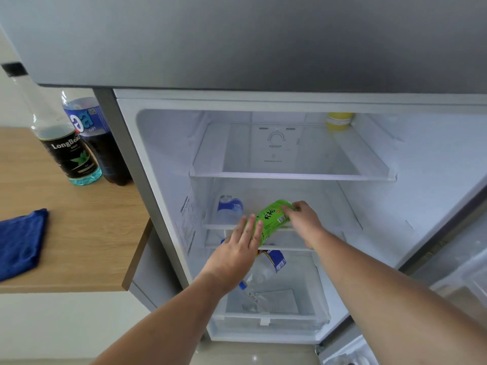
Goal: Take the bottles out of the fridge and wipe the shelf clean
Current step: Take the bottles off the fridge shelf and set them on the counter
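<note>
A green tea bottle [272, 218] lies tilted over the front of the fridge's middle shelf [329, 229]. My right hand [303, 219] grips its upper end. My left hand [238, 250] is wrapped around its lower end. A clear bottle with a blue label [229, 208] stands at the shelf's back left. Another clear bottle with a blue cap [263, 272] lies in the drawer below. A yellow bottle [339, 121] stands at the back right of the top shelf [290, 175].
A wooden counter [79, 233] at the left holds a LongBeach syrup bottle [67, 151], a dark soda bottle [100, 138] and a folded blue cloth [21, 241]. The closed freezer door [237, 40] hangs overhead. The open fridge door [453, 285] is at the right.
</note>
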Motion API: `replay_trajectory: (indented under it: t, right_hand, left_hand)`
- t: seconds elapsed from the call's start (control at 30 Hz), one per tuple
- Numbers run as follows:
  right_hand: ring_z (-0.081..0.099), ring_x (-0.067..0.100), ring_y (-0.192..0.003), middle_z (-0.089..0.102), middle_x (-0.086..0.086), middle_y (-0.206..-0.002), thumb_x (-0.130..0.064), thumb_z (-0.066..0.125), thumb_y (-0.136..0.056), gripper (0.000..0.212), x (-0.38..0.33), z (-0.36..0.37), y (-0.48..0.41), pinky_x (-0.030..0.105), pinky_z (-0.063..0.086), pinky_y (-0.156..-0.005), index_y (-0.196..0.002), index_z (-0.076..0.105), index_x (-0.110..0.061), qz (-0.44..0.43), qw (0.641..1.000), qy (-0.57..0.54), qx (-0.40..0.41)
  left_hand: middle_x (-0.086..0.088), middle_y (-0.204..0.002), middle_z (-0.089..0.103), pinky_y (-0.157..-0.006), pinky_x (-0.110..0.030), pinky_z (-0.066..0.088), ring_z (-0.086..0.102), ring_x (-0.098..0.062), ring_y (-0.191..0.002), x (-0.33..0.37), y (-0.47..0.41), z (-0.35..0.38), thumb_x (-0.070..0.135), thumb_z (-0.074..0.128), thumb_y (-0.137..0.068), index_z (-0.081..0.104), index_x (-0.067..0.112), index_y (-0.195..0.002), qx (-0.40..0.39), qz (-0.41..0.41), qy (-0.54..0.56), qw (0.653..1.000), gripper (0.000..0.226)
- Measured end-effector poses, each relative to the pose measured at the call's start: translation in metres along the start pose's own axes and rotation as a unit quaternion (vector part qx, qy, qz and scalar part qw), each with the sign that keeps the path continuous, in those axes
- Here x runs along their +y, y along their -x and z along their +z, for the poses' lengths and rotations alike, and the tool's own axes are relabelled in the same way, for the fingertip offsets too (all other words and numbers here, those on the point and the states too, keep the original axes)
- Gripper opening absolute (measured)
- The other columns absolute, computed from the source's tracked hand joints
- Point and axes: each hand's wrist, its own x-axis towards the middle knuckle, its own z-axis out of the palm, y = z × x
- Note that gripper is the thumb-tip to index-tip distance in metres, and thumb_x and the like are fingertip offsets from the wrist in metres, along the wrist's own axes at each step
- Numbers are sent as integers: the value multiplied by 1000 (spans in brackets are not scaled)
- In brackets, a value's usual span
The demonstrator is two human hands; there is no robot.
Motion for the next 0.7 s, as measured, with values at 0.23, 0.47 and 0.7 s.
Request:
replay_trajectory:
  t: [0.23, 0.47, 0.7]
  right_hand:
    - [58, 28, -105, 63, 15, -123, -39, 53, -95, 41, 2, -22, 41, 34, 44, -89, -122, 59, -8, 27, 1000, 2, 16]
    - [55, 23, -118, 61, 8, -130, -35, 42, -102, 40, -11, -42, 107, 27, 38, -97, -134, 57, -15, 17, 1000, -25, 1]
    - [57, 20, -114, 51, 9, -126, -32, 64, -71, 56, -18, -63, 166, 37, 47, -102, -120, 51, -57, -7, 996, 5, -90]
  left_hand:
    - [-22, -144, 50, -68, -33, 61, 54, -39, -126, 11, 7, -38, -14, 27, -81, 48, -4, -139, 52, 99, -85, 990, 63]
    - [-24, -142, 50, -50, -33, 59, 57, -41, -121, 27, 23, -95, -13, 76, -54, 46, -7, -139, -3, 129, -72, 989, 90]
    - [-13, -142, 52, -65, -30, 60, 58, -27, -118, 7, 26, -159, 6, 90, -55, 43, 2, -143, -9, 160, -33, 987, 100]
